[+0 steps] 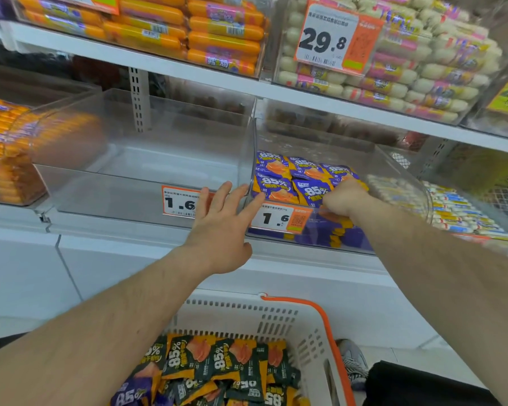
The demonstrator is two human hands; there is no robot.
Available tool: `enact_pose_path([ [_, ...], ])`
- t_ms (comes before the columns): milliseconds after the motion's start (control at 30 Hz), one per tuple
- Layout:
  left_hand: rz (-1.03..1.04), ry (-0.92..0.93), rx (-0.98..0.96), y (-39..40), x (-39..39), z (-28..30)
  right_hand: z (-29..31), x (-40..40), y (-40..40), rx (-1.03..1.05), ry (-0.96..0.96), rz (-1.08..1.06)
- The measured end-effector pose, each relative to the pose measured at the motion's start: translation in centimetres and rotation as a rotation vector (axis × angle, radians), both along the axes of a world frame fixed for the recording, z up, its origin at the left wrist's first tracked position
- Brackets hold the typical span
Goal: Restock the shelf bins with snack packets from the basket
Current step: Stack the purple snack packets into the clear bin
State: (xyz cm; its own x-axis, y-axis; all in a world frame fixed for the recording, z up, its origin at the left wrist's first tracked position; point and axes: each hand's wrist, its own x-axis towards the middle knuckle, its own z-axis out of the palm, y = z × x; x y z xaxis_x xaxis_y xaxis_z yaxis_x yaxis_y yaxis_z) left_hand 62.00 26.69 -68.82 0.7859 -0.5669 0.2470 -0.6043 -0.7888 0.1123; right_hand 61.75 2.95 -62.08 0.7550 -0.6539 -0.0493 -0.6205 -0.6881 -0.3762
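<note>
**Hands working at the clear shelf bins above a snack basket**

Head view: left hand (222,227) is reaching up to the front of the shelf with its fingers straight and spread, the fingertips touching the front edge where two clear bins meet. Right hand (345,199) is reaching into the right-hand bin (314,232), its fingers curled down among the purple snack packets (294,178); whether it is actually gripping a packet cannot be told, since the fingertips are hidden. Those purple and orange packets are lying in rows in the near part of that bin, just behind a price tag (279,218) reading 1.6. The left-hand bin (147,168) is sitting just beside it, with a second price tag (180,202) partly covered by the left hand's fingers.

Near the bottom, a white basket (279,320) with an orange handle (326,323) is sitting below the shelf, holding a heap of dark green and orange packets (217,364) with a few purple ones at its left. On the upper shelf, orange sausage sticks (194,27) are lying far left and pale sausage sticks (423,65) far right, behind a 29.8 sign (329,39).
</note>
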Motion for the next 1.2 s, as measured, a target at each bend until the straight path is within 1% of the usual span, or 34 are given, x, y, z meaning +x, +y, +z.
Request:
enact_pose_path([
  [33, 0.0, 0.0, 0.003, 0.0, 0.0, 0.0, -0.1, 0.1, 0.1, -0.03, -0.006, -0.01],
  [100, -0.002, 0.003, 0.003, 0.0, -0.1, 0.1, -0.1, 0.1, 0.0, -0.024, -0.012, 0.004],
  [233, -0.012, 0.008, 0.011, 0.0, -0.1, 0.2, -0.5, 0.5, -0.3, -0.104, 0.041, 0.015],
  [333, -0.022, 0.021, 0.021, 0.2, -0.2, 0.4, -0.5, 0.6, -0.4, -0.107, 0.04, 0.02],
  [400, -0.05, 0.012, -0.038, 0.3, -0.3, 0.2, -0.7, 0.4, -0.5, -0.099, 0.012, 0.019],
  [433, -0.093, -0.033, -0.109, 0.5, -0.4, -0.1, -0.9, 0.3, -0.5, -0.114, -0.026, 0.011],
  [467, -0.155, -0.117, -0.186, 0.7, -0.5, -0.5, -1.2, 0.1, -0.4, -0.161, -0.086, -0.005],
  [500, -0.222, -0.22, -0.255, 0.8, -0.7, -1.0, -1.6, -0.3, 0.0, -0.239, -0.189, -0.015],
  [533, -0.283, -0.305, -0.298, 1.1, -0.6, -1.6, -2.2, -0.8, 0.6, -0.33, -0.332, 0.013],
  [567, -0.326, -0.344, -0.313, 1.4, -0.6, -2.0, -3.0, -1.5, 1.6, -0.422, -0.519, 0.097],
  [600, -0.363, -0.313, -0.292, 1.8, -0.6, -2.3, -3.7, -2.1, 2.8, -0.494, -0.698, 0.204],
  [633, -0.382, -0.229, -0.248, 2.3, -0.7, -2.5, -4.5, -2.7, 4.3, -0.525, -0.836, 0.303],
  [667, -0.38, -0.098, -0.178, 2.8, -0.9, -2.5, -5.6, -3.2, 5.6, -0.525, -0.92, 0.395],
  [700, -0.352, 0.052, -0.08, 3.5, -1.0, -2.8, -6.8, -3.5, 6.9, -0.495, -0.964, 0.467],
  [767, -0.271, 0.271, 0.124, 4.9, -1.0, -3.5, -9.6, -4.1, 9.9, -0.377, -0.973, 0.556],
  [833, -0.201, 0.425, 0.272, 6.4, -1.3, -4.3, -13.3, -4.5, 12.7, -0.243, -0.885, 0.609],
  [900, -0.169, 0.521, 0.351, 7.7, -1.8, -5.4, -17.5, -5.3, 15.3, -0.106, -0.703, 0.649],
  [1033, -0.177, 0.571, 0.454, 9.9, -2.3, -7.3, -24.5, -7.6, 19.6, 0.215, -0.258, 0.684],
  [1067, -0.171, 0.574, 0.466, 10.4, -2.3, -7.7, -25.9, -8.1, 20.6, 0.267, -0.144, 0.695],
  [1200, -0.141, 0.64, 0.579, 11.8, -2.4, -8.9, -30.1, -9.8, 23.9, 0.353, 0.319, 0.818],
])
